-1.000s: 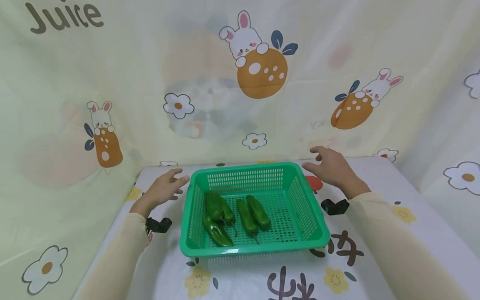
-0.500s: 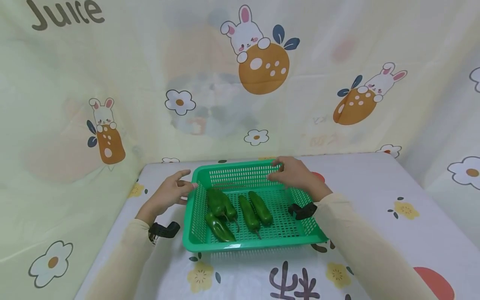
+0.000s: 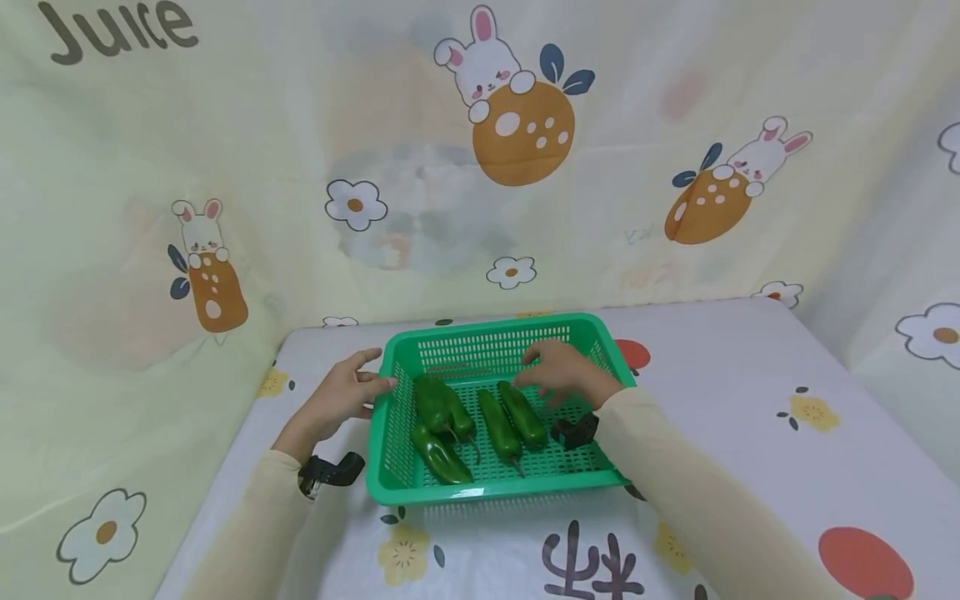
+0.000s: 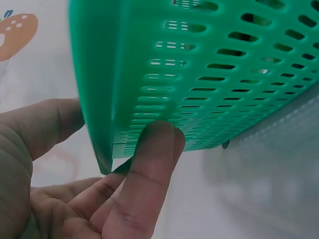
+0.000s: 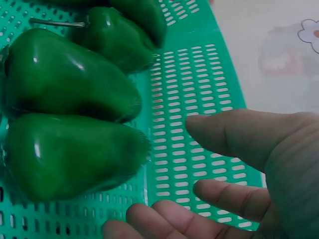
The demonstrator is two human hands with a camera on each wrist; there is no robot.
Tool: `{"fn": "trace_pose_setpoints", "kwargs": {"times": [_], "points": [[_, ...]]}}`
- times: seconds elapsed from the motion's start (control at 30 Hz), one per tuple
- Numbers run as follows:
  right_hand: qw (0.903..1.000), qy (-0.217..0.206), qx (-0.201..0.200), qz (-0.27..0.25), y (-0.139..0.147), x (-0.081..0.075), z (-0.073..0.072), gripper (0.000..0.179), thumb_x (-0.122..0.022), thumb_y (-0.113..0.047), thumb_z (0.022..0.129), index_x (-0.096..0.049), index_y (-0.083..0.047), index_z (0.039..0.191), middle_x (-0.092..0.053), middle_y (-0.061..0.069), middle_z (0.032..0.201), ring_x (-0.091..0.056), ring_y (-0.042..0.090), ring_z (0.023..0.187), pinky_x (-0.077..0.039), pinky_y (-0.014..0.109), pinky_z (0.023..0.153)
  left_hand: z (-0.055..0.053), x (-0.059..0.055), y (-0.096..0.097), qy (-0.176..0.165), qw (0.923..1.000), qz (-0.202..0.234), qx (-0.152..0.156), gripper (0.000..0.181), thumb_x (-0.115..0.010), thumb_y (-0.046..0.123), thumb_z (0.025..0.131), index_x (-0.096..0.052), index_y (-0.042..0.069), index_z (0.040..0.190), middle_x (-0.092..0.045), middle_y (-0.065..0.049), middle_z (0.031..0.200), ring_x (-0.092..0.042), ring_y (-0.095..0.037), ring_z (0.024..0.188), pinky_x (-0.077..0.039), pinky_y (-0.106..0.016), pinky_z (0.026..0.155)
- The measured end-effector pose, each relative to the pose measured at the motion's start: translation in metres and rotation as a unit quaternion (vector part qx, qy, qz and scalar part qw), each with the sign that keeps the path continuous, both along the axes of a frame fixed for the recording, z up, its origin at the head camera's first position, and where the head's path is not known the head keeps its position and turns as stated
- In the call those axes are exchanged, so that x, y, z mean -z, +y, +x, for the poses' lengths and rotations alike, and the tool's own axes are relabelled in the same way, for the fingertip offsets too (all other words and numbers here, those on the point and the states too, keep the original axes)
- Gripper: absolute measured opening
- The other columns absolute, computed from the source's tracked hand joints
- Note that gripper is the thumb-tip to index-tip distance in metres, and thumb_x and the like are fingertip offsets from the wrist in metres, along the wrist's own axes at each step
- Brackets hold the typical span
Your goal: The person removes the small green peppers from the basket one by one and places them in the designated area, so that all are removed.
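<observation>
Peppers (image 3: 498, 429) — five, all green — lie in the basket (image 3: 525, 487). Three are bunched toward its left wall; two lie side by side near its middle, one of this pair showing its stem at the end toward the person. The left hand (image 3: 341, 396) holds the basket's left rim, the thumb over it and a finger against the slotted outer wall. The right hand (image 3: 558, 367) is inside the basket, thumb and fingers spread apart, just beside the far tips of the middle pair; the thumb stands clear of them. Both wrists wear small black cameras (image 3: 576, 432) at the ends of cream sleeves (image 3: 697, 492). The basket sits on a pale printed cloth (image 3: 712, 400) — behind it hangs a curtain (image 3: 420, 92) with rabbits and flowers.
</observation>
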State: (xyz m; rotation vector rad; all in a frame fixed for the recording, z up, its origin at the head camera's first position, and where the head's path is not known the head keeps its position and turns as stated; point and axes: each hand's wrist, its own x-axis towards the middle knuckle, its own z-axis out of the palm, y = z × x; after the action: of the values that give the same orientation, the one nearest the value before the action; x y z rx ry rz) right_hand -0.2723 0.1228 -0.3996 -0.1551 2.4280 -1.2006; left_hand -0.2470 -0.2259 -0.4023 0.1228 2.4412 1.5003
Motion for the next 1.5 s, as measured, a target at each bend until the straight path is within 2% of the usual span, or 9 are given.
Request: {"fn": "trace_pose_setpoints", "kwargs": {"times": [0.3,0.57,0.87,1.07,1.17,1.27,1.33,1.4,1.5], "points": [[0.9985,-0.013,-0.024,0.048,-0.012,0.008,0.002,0.060,-0.074,-0.021,0.097,-0.051,0.005,0.146,-0.059,0.024,0.136,-0.071,0.032,0.088,-0.065,0.045,0.070,0.003,0.006,-0.003,0.000,0.9997,0.026,0.001,0.070,-0.065,0.013,0.103,-0.028,-0.002,0.161,-0.067,-0.029,0.130,-0.075,-0.033,0.102,-0.065,-0.045,0.083],[0.9973,-0.041,-0.023,0.056,-0.014,0.016,0.002,0.064,-0.075,-0.020,0.096,-0.049,0.008,0.147,-0.058,0.027,0.140,-0.074,0.039,0.098,-0.065,0.047,0.068,0.004,0.008,0.001,-0.003,0.9993,0.032,-0.017,0.056,-0.065,0.014,0.102,-0.044,-0.006,0.150,-0.071,-0.026,0.121,-0.077,-0.031,0.098,-0.065,-0.044,0.081],[0.9963,-0.043,-0.033,0.066,-0.014,0.019,0.004,0.065,-0.079,-0.022,0.093,-0.053,0.007,0.145,-0.061,0.024,0.135,-0.073,0.034,0.093,-0.065,0.046,0.066,0.001,0.008,0.004,-0.013,0.9988,0.027,-0.039,0.049,-0.066,0.014,0.101,-0.051,-0.007,0.143,-0.072,-0.024,0.117,-0.078,-0.029,0.091,-0.066,-0.043,0.079],[0.9960,-0.042,-0.037,0.070,-0.017,0.020,0.004,0.036,-0.080,-0.022,0.091,-0.072,0.001,0.118,-0.071,0.014,0.104,-0.073,0.029,0.082,-0.065,0.043,0.062,0.001,0.009,0.004,-0.021,0.9983,0.024,-0.048,0.048,-0.067,0.015,0.101,-0.052,-0.007,0.141,-0.072,-0.024,0.117,-0.078,-0.027,0.090,-0.065,-0.045,0.081],[0.9963,-0.042,-0.030,0.069,-0.018,0.021,0.004,0.035,-0.079,-0.021,0.091,-0.072,0.000,0.118,-0.070,0.012,0.100,-0.072,0.027,0.080,-0.064,0.043,0.061,0.001,0.009,0.005,-0.020,0.9982,0.022,-0.052,0.048,-0.067,0.016,0.101,-0.052,-0.007,0.141,-0.072,-0.024,0.116,-0.077,-0.027,0.089,-0.066,-0.043,0.079],[0.9965,-0.040,-0.024,0.069,-0.019,0.021,0.004,0.027,-0.076,-0.020,0.091,-0.074,-0.002,0.111,-0.069,0.011,0.096,-0.070,0.026,0.079,-0.064,0.042,0.060,0.002,0.009,0.005,-0.020,0.9982,0.022,-0.052,0.049,-0.067,0.017,0.101,-0.052,-0.007,0.141,-0.072,-0.024,0.116,-0.078,-0.028,0.090,-0.065,-0.044,0.079],[0.9966,-0.040,-0.021,0.068,-0.019,0.020,0.004,0.016,-0.073,-0.019,0.091,-0.073,-0.003,0.097,-0.069,0.012,0.090,-0.069,0.026,0.077,-0.064,0.042,0.060,0.003,0.010,0.006,-0.019,0.9982,0.023,-0.052,0.049,-0.067,0.017,0.101,-0.052,-0.007,0.141,-0.072,-0.024,0.116,-0.078,-0.029,0.090,-0.065,-0.046,0.080],[0.9967,-0.038,-0.019,0.069,-0.018,0.020,0.004,0.015,-0.071,-0.018,0.091,-0.070,-0.005,0.086,-0.068,0.013,0.085,-0.068,0.026,0.075,-0.064,0.042,0.060,0.003,0.010,0.006,-0.018,0.9982,0.023,-0.052,0.049,-0.066,0.017,0.101,-0.052,-0.007,0.141,-0.072,-0.024,0.116,-0.078,-0.030,0.090,-0.065,-0.047,0.081],[0.9967,-0.031,-0.018,0.072,-0.018,0.020,0.005,0.018,-0.070,-0.019,0.092,-0.069,-0.005,0.082,-0.068,0.013,0.083,-0.069,0.026,0.074,-0.064,0.042,0.060,0.004,0.010,0.007,-0.019,0.9981,0.025,-0.054,0.048,-0.066,0.017,0.102,-0.052,-0.007,0.141,-0.072,-0.024,0.116,-0.078,-0.030,0.091,-0.065,-0.046,0.080]]}}
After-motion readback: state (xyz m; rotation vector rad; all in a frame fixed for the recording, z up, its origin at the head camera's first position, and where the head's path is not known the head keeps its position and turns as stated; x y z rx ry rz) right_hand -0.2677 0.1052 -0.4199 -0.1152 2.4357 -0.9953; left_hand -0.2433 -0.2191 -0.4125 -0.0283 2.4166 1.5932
